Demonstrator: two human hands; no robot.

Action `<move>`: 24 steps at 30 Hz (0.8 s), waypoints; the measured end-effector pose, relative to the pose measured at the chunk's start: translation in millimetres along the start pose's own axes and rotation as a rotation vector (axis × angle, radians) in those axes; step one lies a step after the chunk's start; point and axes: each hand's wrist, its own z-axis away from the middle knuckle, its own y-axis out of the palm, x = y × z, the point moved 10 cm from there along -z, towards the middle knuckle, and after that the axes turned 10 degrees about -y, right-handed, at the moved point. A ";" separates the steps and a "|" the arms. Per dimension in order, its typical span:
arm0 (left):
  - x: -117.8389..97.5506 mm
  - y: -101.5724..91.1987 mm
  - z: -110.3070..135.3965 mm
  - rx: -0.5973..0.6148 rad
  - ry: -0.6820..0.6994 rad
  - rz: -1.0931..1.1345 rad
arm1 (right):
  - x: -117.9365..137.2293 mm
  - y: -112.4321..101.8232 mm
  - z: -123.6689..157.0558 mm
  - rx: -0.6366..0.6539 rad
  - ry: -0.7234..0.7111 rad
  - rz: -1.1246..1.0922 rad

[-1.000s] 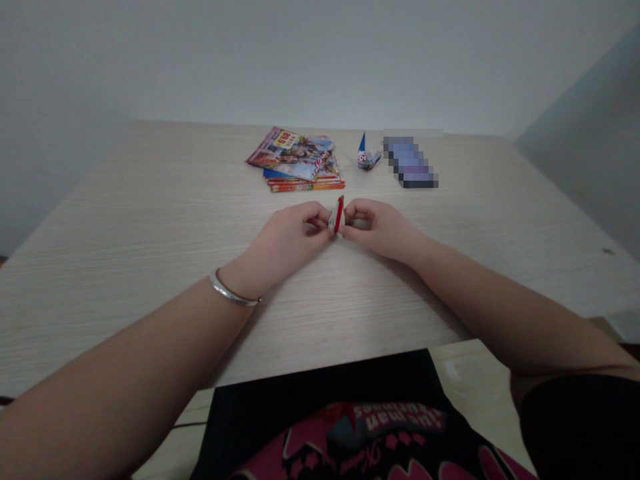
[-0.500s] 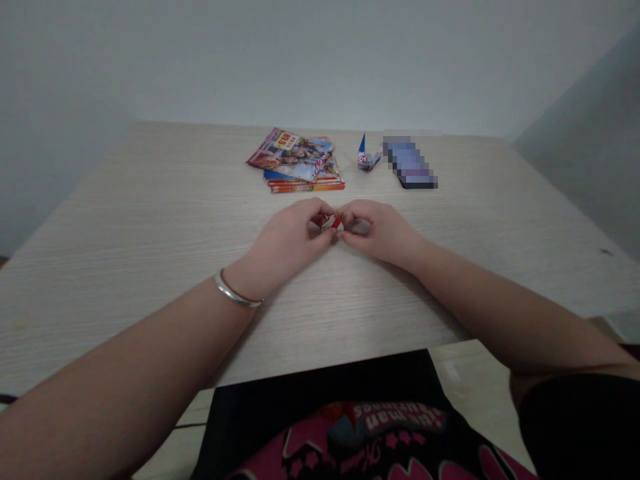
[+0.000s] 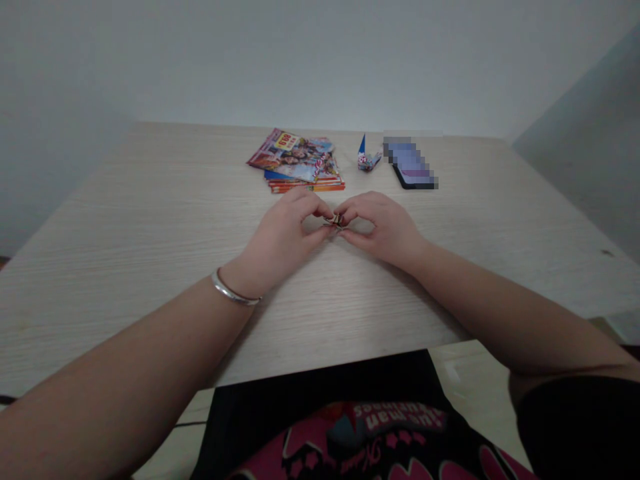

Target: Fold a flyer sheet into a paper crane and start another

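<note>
A small piece of folded printed paper is pinched between both hands over the middle of the table. My left hand, with a silver bangle at its wrist, grips the left side between thumb and fingers. From the other side, my right hand holds the right side in the same kind of pinch. The fingertips cover most of the paper, so its full shape is hidden. Just beyond the hands stands a folded paper bird with a blue pointed tip.
Behind my left hand lies a stack of colourful printed leaflets. A phone, partly pixelated, rests at the back right. The pale wood-grain table meets a white wall at its far edge.
The paper has turned in my fingers: its red and white face no longer shows, and a yellowish, dark-edged side does. Both hands have risen slightly at the knuckles.
</note>
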 end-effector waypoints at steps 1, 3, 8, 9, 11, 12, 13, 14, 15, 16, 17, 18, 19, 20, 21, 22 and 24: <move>0.6 0.0 0.1 0.000 -0.006 0.001 | 0.4 -0.9 0.3 -0.008 -0.004 0.003; 2.6 0.4 0.6 0.001 -0.027 -0.003 | -1.3 -1.9 1.4 -0.016 0.016 0.014; 6.7 2.6 1.9 0.010 -0.073 0.047 | -8.7 -3.5 5.0 -0.042 0.099 0.060; 7.1 3.6 2.0 0.018 -0.079 0.064 | -8.1 -4.2 5.1 -0.053 0.094 0.063; 7.2 4.8 2.0 0.028 -0.082 0.098 | -6.8 -4.4 4.6 -0.059 0.081 0.064; 6.9 5.0 2.0 0.031 -0.081 0.117 | -7.1 -3.8 4.4 -0.052 0.086 0.065; 6.5 4.9 1.9 0.033 -0.082 0.139 | -8.2 -2.9 4.4 -0.041 0.099 0.066; 6.1 5.0 1.7 0.037 -0.083 0.161 | -9.7 -2.2 4.4 -0.030 0.118 0.067; 5.7 5.0 1.6 0.043 -0.085 0.178 | -11.1 -1.9 4.5 -0.023 0.136 0.066; 5.4 5.0 1.4 0.046 -0.088 0.190 | -12.0 -2.1 4.5 -0.021 0.151 0.061; 5.2 4.8 1.2 0.048 -0.093 0.200 | -12.2 -2.9 4.4 -0.027 0.159 0.051; 5.3 4.2 1.0 0.045 -0.099 0.207 | -12.1 -3.6 4.1 -0.034 0.165 0.036; 5.8 3.9 0.8 0.043 -0.108 0.214 | -11.9 -4.2 3.8 -0.041 0.170 0.018; 6.6 3.7 0.7 0.043 -0.120 0.221 | -11.9 -4.5 3.6 -0.046 0.177 -0.005; 7.4 3.9 0.7 0.046 -0.133 0.227 | -12.1 -4.3 3.3 -0.049 0.187 -0.034; 8.0 4.4 0.7 0.053 -0.144 0.232 | -12.7 -3.7 3.1 -0.051 0.202 -0.066; 9.2 6.0 0.9 0.069 -0.166 0.243 | -14.5 -1.4 2.9 -0.052 0.242 -0.134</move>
